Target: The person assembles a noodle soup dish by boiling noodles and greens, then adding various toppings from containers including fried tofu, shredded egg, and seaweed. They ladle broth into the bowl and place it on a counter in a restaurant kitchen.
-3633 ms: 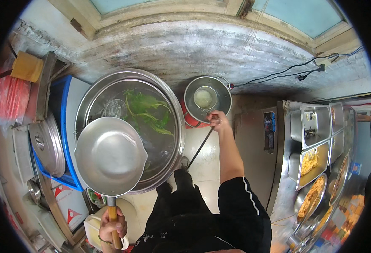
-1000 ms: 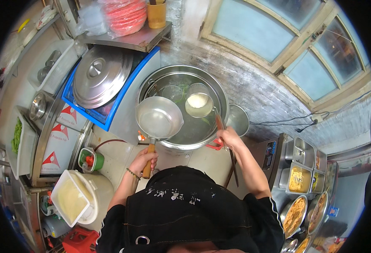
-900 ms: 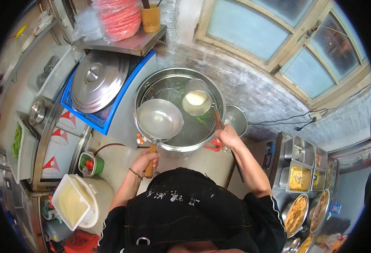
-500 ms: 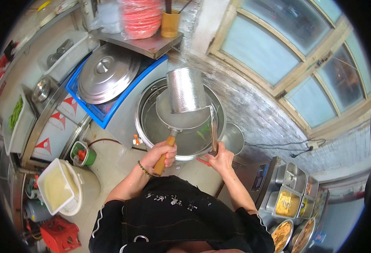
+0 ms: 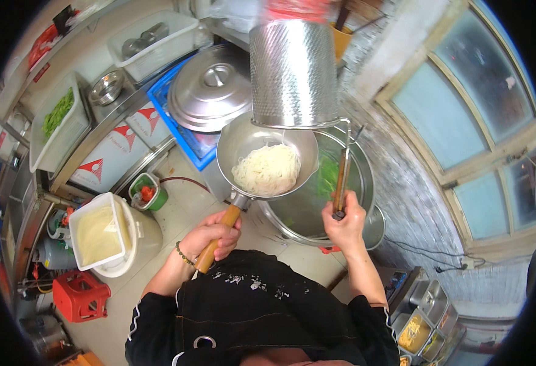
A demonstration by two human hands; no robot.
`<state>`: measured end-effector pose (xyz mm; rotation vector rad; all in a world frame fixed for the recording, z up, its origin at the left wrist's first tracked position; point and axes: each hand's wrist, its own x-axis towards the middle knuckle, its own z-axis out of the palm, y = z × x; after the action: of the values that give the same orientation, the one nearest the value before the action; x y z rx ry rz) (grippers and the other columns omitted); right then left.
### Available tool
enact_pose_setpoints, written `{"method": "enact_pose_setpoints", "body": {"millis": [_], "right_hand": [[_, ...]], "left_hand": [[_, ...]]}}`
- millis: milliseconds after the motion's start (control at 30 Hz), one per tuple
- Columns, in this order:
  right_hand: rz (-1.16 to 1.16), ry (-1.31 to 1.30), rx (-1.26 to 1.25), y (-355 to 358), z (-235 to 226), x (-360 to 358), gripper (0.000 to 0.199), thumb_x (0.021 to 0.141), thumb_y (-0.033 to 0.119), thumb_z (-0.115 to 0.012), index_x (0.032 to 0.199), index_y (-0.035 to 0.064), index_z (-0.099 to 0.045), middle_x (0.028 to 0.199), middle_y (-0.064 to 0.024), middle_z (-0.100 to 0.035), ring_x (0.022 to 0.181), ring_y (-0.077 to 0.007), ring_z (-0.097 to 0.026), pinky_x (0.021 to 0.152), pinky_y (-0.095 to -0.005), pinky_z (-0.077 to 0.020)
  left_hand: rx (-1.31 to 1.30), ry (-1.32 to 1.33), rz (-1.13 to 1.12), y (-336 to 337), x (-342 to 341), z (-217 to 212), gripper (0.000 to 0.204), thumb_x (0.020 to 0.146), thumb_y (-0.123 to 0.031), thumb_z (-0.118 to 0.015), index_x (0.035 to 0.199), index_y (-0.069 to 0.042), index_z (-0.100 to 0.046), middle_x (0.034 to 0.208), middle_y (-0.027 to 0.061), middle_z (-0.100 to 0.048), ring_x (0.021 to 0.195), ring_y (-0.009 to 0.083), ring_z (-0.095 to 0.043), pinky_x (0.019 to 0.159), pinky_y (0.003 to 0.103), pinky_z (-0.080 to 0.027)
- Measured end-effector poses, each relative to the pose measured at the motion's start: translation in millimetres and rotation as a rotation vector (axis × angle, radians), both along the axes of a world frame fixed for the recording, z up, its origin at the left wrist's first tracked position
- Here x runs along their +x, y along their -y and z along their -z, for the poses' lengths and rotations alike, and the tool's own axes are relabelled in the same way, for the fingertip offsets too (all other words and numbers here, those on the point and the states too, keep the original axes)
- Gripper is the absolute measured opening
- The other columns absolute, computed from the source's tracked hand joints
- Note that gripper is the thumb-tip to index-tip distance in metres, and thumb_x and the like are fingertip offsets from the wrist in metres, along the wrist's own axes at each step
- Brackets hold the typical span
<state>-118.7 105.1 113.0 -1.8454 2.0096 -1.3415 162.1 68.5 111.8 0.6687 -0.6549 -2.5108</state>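
Note:
My left hand (image 5: 216,236) is wrapped round the wooden handle of a metal saucepan (image 5: 234,135). A mound of pale noodles (image 5: 266,171) lies in the pan. In my right hand (image 5: 346,221) is the wood-gripped handle of a tall, dimpled metal noodle strainer (image 5: 293,76). The strainer is tipped over, its rim end just above the pan's far side; its inside is hidden. Below and right of the pan stands a large metal pot (image 5: 370,177) of cloudy liquid, with green leaves (image 5: 327,175) in it.
Left of the pot, a round metal lid (image 5: 210,91) rests on a blue-edged surface. A white tub (image 5: 91,235) sits on a bucket at left, above a red stool (image 5: 82,296). Metal food trays (image 5: 415,332) stand at lower right. Another metal vessel (image 5: 374,229) touches the pot's right side.
Both hands have raised the saucepan and strainer from over the pot, the pan shifting left. Noodles now show in the pan, which looked without them before. The view has swung too.

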Motion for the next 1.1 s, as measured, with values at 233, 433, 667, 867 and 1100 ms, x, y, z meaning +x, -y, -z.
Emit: {"method": "enact_pose_setpoints", "body": {"millis": [233,433,667,867,1100], "right_hand": [[-0.123,0.104,0.192,74.7,-9.8,87.6,0.015,0.072,0.006,-0.06,0.085,0.0016,-0.053,0.054,-0.0078,-0.05,0.046,-0.0182,-0.053,0.049,-0.0284,-0.0431],[-0.375,0.621,0.459,174.4,-15.3,171.0,0.008,0.077,0.005,-0.058,0.083,0.0013,-0.055,0.056,-0.0022,-0.052,0.049,-0.0091,-0.05,0.047,-0.0249,-0.0401],[-0.497,0.54,0.626,369.7,-45.6,267.8,0.019,0.074,0.022,-0.057,0.071,0.0029,-0.061,0.051,-0.002,-0.052,0.038,-0.0078,-0.04,0.035,-0.0235,-0.0266],[-0.554,0.859,0.659,507.8,-56.4,332.6,0.038,0.083,0.034,-0.054,0.092,-0.0029,-0.054,0.064,-0.0159,-0.062,0.031,-0.0084,-0.031,0.03,-0.0254,-0.0212],[-0.617,0.714,0.317,429.8,-78.5,265.8,0.054,0.09,0.043,-0.04,0.094,-0.0081,-0.057,0.067,-0.0147,-0.063,0.041,-0.0117,-0.046,0.043,-0.0248,-0.0393]], "left_hand": [[-0.049,0.086,-0.132,52.5,92.4,13.7,0.011,0.08,-0.003,-0.05,0.09,-0.004,-0.045,0.054,-0.0003,-0.038,0.037,0.0083,-0.037,0.033,0.021,-0.03],[-0.041,0.112,-0.219,108.0,156.6,32.1,0.014,0.078,-0.004,-0.054,0.088,-0.005,-0.044,0.055,0.0001,-0.04,0.037,0.0093,-0.039,0.034,0.022,-0.033],[-0.094,0.183,-0.355,115.2,219.5,52.1,0.016,0.077,-0.004,-0.053,0.09,-0.004,-0.043,0.056,0.0015,-0.043,0.04,0.0097,-0.043,0.035,0.022,-0.037],[-0.016,0.219,-0.436,100.3,239.9,70.5,0.015,0.077,-0.005,-0.055,0.085,-0.004,-0.044,0.052,0.0015,-0.041,0.037,0.0108,-0.041,0.034,0.023,-0.035],[0.061,0.247,-0.399,98.6,248.3,78.8,0.015,0.076,0.0,-0.051,0.089,-0.004,-0.043,0.054,0.0026,-0.042,0.037,0.0115,-0.042,0.035,0.023,-0.037]]}}
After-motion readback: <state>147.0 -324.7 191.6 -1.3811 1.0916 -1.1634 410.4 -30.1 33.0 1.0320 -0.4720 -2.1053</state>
